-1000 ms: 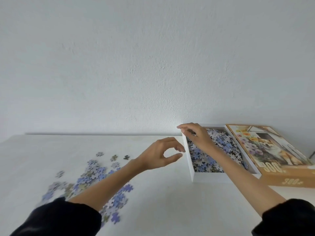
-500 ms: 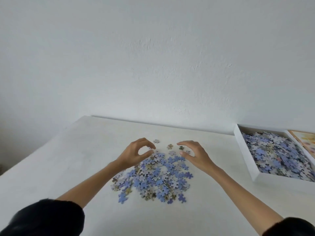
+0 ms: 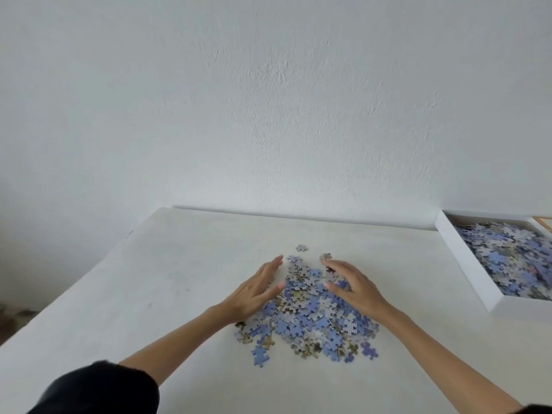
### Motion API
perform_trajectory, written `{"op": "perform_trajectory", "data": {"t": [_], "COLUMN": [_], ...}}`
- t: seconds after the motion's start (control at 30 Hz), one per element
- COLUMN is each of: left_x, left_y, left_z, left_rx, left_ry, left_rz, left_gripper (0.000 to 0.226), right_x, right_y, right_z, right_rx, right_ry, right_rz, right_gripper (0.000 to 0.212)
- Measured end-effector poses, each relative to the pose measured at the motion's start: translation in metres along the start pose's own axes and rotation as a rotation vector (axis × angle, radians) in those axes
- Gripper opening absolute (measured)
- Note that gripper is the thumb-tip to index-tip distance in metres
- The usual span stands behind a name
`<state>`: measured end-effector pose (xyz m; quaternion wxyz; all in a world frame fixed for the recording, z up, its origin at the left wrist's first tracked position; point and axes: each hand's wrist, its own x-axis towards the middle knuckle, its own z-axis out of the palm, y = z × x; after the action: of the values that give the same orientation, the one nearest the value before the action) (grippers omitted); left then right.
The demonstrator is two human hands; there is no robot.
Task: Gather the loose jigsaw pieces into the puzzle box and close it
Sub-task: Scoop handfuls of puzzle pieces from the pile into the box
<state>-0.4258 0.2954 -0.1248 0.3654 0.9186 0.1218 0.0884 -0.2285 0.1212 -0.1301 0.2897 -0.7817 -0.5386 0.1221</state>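
Both hands are down on the pile of loose jigsaw pieces point(image 3: 307, 321), mid-table and slightly toward the near side. The left hand point(image 3: 257, 291) lies flat, fingers straight and together. It rests on the pile's left edge and grips nothing. The right hand point(image 3: 355, 289) is palm down on the upper right part of the pile with fingers spread and lightly bent, fingertips touching pieces. No pinch or grasp is visible, though its palm side is hidden. The pieces are mostly blue, some grey-backed and some brownish, overlapping in a loose heap between and below the two hands. One stray piece point(image 3: 302, 248) sits apart just beyond the pile, and another point(image 3: 325, 256) lies just past the right hand's fingertips. A single blue piece point(image 3: 260, 355) sits at the near left fringe. The puzzle box point(image 3: 461, 259), a white open tray, is at the right, well apart from the pile and partly cut off by the frame. It already holds a thick layer of boxed pieces point(image 3: 507, 258). A thin orange-brown edge point(image 3: 544, 219) shows behind the box; what it is cannot be told. The table point(image 3: 149, 279) is white, pushed against a white wall point(image 3: 268, 100). A black sleeve point(image 3: 98, 389) covers the left upper arm.
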Motion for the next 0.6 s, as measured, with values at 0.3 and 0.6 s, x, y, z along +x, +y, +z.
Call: {"op": "perform_trajectory", "data": {"t": [0.3, 0.6], "left_x": [0.065, 0.08], "left_y": [0.013, 0.014], "left_z": [-0.016, 0.006], "left_rx": [-0.01, 0.11], "left_ry": [-0.021, -0.143], "left_rz": [-0.042, 0.028], "left_gripper": [0.091, 0.077], "right_x": [0.04, 0.017], "right_y": [0.0, -0.001], "right_z": [-0.019, -0.005], "right_rx": [0.034, -0.021], "right_ry": [-0.061, -0.035], "right_rz": [0.129, 0.048], "right_gripper": [0.044, 0.05]}}
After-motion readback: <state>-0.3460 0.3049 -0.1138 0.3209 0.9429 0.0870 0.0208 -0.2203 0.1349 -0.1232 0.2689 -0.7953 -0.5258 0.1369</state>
